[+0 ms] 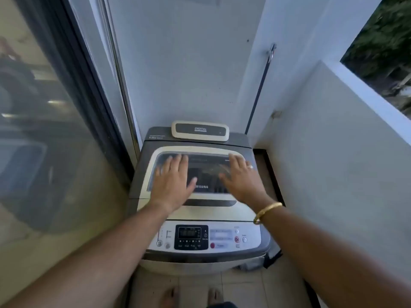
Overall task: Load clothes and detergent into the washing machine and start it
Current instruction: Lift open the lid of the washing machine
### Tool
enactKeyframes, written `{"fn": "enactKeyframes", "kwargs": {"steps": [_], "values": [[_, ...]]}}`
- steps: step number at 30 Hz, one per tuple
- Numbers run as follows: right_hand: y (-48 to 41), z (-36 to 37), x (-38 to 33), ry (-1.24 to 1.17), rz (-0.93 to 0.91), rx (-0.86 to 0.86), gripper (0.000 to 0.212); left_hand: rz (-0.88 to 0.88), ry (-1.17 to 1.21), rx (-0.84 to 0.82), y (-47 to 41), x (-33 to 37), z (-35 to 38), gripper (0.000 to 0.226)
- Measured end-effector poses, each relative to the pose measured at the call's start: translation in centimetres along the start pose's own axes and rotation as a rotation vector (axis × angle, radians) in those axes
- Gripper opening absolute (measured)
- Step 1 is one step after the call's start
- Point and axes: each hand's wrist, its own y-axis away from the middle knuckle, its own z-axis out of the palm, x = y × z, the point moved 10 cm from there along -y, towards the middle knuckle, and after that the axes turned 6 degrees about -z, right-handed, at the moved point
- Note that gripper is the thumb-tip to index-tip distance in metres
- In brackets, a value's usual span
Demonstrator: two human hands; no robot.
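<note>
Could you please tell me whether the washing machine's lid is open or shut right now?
Shut: the lid lies flat on the washing machine, with both hands, left and right, spread over its window.

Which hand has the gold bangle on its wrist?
The right hand: a gold bangle circles its wrist and a ring is on one finger. The left hand is bare.

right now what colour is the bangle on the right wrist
Gold. The bangle shows clearly in the head view, just behind the right hand on the washer lid.

A tiled floor (240, 285) carries the washing machine (200, 263), with two bare feet (171, 296) just before it
</note>
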Motion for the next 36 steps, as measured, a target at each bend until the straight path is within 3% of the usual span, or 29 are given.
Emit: {"fn": "enactKeyframes", "kwargs": {"steps": [2,4,10,14,17,25,32,36], "values": [[1.7,3.9,-0.5,-0.048,-0.012,-0.152,0.084,0.051,0.044,-0.128,1.9,0.5,3.1,0.063],[4.1,7.4,-1.0,-0.058,-0.014,-0.254,0.083,0.104,0.033,-0.152,4.3,0.9,5.5,0.052],[4.9,9.2,-1.3,0.002,-0.076,-0.236,0.038,0.152,-0.061,-0.160,4.9,0.3,6.9,0.038],[3.3,8.6,-1.3,-0.033,-0.085,-0.316,0.025,0.226,-0.052,-0.219,3.7,0.4,6.2,0.036],[2.7,6.2,-1.4,-0.072,-0.090,-0.340,0.023,0.326,-0.033,-0.150,3.4,1.1,3.8,0.032],[-3.1,-8.7,-2.1,-0.129,-0.129,-0.097,0.022,0.436,0.045,0.292,-3.6,3.2,-8.2,0.033],[-12.2,-14.7,-1.9,-0.064,-0.145,0.036,0.021,0.416,-0.004,0.270,-13.8,4.1,-13.2,0.043],[-16.7,-15.3,-1.4,-0.010,-0.143,0.082,0.025,0.420,-0.016,0.239,-18.1,4.2,-13.2,0.037]]}}
